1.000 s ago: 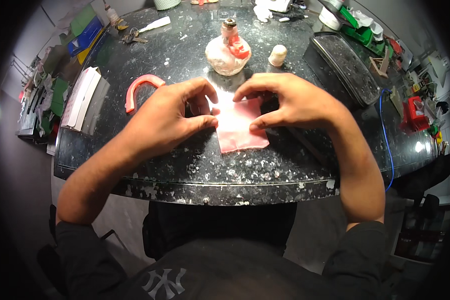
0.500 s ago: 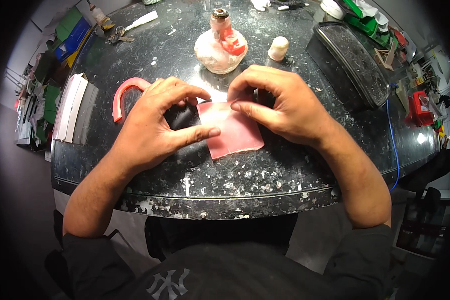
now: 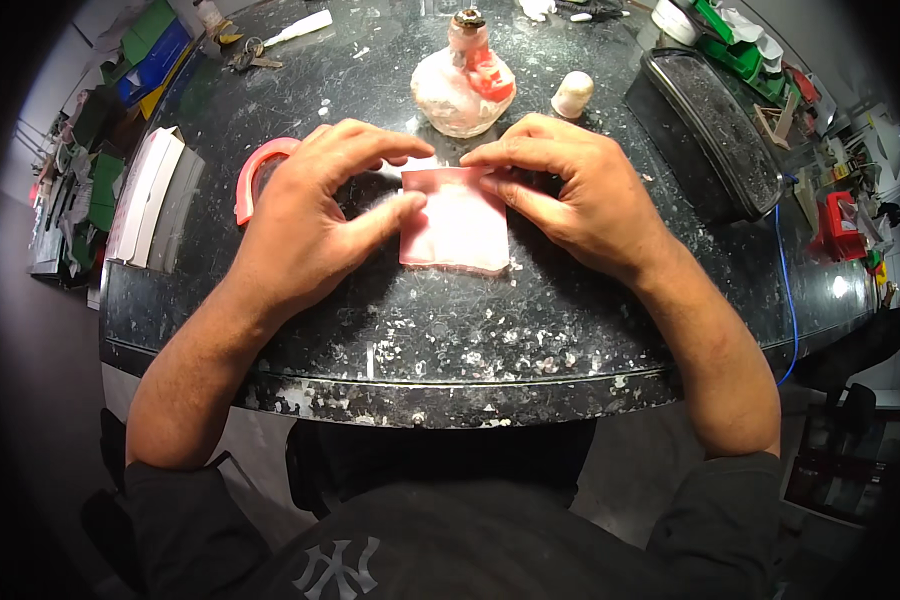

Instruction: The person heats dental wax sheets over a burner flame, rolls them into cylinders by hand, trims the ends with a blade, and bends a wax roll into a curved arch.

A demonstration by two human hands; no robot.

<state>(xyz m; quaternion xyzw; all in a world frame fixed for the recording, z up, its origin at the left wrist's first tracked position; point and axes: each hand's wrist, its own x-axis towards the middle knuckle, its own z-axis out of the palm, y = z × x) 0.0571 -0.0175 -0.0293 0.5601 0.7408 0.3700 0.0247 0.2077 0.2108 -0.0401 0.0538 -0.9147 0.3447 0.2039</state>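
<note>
A square pink wax sheet (image 3: 455, 225) is between my hands above the dark worktop, brightly lit in its middle. My right hand (image 3: 580, 190) pinches its far right corner between thumb and fingers. My left hand (image 3: 315, 205) is at the left edge, its thumb tip against the sheet and its fingers stretched apart from the thumb near the far left corner. A curved pink wax strip (image 3: 245, 185) lies partly hidden behind my left hand. Beyond the hands stands a round glass spirit lamp (image 3: 460, 95) smeared with pink and red wax; a small whitish cap (image 3: 572, 95) sits to its right.
A black case (image 3: 710, 130) stands at the right, with a blue cable (image 3: 785, 290) near it. A white box (image 3: 145, 200) lies at the left. Keys (image 3: 250, 55) and a white tube (image 3: 300, 27) are at the far left. The speckled worktop (image 3: 490, 340) ends close to my body.
Both hands have shifted slightly away from me with the wax sheet, which now sits straighter. My left thumb has drawn back from over the sheet to its left edge.
</note>
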